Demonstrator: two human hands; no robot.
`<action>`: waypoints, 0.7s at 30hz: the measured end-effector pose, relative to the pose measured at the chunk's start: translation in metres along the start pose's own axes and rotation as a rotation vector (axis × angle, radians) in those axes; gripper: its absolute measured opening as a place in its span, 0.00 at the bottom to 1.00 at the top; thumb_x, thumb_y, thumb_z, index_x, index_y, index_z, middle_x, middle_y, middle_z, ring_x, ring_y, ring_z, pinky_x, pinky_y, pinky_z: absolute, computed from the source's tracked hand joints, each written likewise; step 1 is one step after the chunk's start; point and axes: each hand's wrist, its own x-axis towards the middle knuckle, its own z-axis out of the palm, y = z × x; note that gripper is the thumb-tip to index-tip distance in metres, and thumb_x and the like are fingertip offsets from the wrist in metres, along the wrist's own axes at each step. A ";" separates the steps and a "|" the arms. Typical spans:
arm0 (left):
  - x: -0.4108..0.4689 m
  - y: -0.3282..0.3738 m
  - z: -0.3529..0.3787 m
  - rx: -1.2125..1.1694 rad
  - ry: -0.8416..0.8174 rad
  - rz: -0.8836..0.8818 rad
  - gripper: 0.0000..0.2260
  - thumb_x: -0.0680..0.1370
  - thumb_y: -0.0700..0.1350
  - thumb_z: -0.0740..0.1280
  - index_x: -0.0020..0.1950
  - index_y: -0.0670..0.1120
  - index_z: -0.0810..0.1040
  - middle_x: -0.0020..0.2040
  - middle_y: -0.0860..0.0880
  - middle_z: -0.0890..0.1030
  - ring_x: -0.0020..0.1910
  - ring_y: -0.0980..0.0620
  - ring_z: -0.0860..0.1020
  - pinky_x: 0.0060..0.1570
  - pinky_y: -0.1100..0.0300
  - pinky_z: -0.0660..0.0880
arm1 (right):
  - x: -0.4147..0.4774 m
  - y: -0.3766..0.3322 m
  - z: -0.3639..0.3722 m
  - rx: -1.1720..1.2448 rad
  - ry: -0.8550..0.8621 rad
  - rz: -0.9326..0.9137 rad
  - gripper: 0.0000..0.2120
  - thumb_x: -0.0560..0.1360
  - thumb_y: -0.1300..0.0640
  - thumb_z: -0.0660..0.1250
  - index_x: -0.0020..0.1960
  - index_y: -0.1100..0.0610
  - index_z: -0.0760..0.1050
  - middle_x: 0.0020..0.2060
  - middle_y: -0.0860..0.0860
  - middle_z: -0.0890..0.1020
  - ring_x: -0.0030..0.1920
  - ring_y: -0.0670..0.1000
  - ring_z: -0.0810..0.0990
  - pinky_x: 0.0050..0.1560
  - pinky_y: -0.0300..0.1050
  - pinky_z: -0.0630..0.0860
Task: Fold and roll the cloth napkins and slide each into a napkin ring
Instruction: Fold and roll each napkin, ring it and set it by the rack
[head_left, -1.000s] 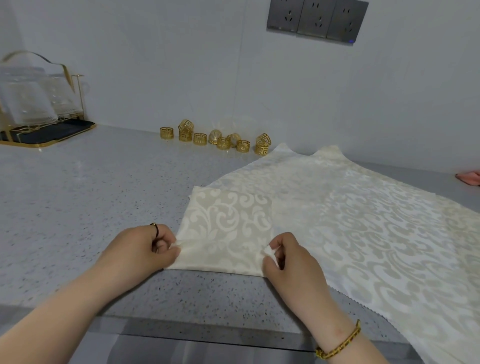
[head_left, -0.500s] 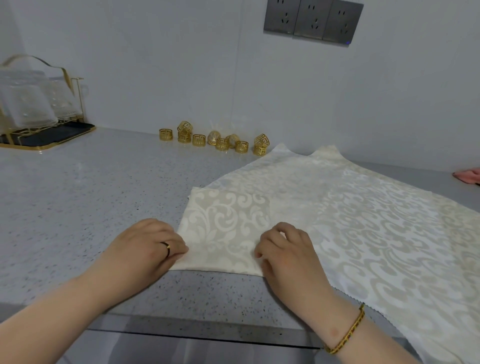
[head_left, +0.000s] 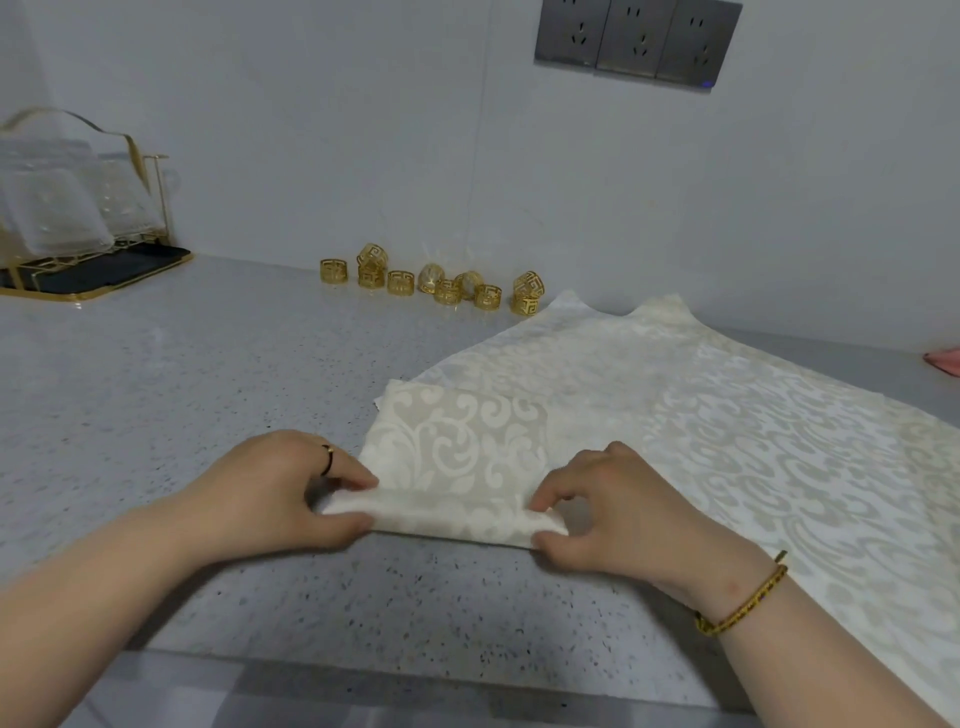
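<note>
On the counter (head_left: 182, 395), left hand (head_left: 275, 493) at 9 o'clock and right hand (head_left: 618, 514) at 3 pinch the napkin (head_left: 457, 452) ends, likely to roll evenly; rings (head_left: 447, 286) wait at 12.

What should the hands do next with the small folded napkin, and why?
Probably roll it forward, toward the wall. The left hand and right hand pinch the ends of the folded napkin, and only its near edge is curled over; the rest lies flat, so it cannot fit the napkin rings yet.
</note>
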 end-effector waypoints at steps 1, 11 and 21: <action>0.004 0.001 -0.001 -0.104 -0.026 -0.087 0.09 0.57 0.65 0.62 0.34 0.71 0.76 0.33 0.79 0.73 0.41 0.76 0.74 0.39 0.80 0.68 | 0.004 0.002 -0.003 0.059 -0.017 0.049 0.08 0.70 0.47 0.66 0.47 0.47 0.79 0.39 0.40 0.78 0.40 0.41 0.71 0.47 0.24 0.59; 0.045 -0.019 0.020 -0.408 0.049 -0.296 0.07 0.73 0.46 0.70 0.40 0.60 0.78 0.25 0.53 0.71 0.30 0.57 0.72 0.35 0.79 0.66 | 0.023 0.020 0.012 0.710 0.083 0.326 0.04 0.64 0.54 0.62 0.36 0.51 0.75 0.23 0.45 0.68 0.31 0.49 0.68 0.37 0.45 0.67; 0.042 -0.019 0.026 -0.277 0.093 -0.205 0.11 0.67 0.60 0.69 0.45 0.65 0.69 0.46 0.62 0.75 0.49 0.64 0.72 0.42 0.76 0.67 | 0.026 0.024 0.022 0.667 0.182 0.424 0.07 0.72 0.56 0.65 0.35 0.49 0.72 0.19 0.45 0.70 0.26 0.48 0.70 0.35 0.44 0.69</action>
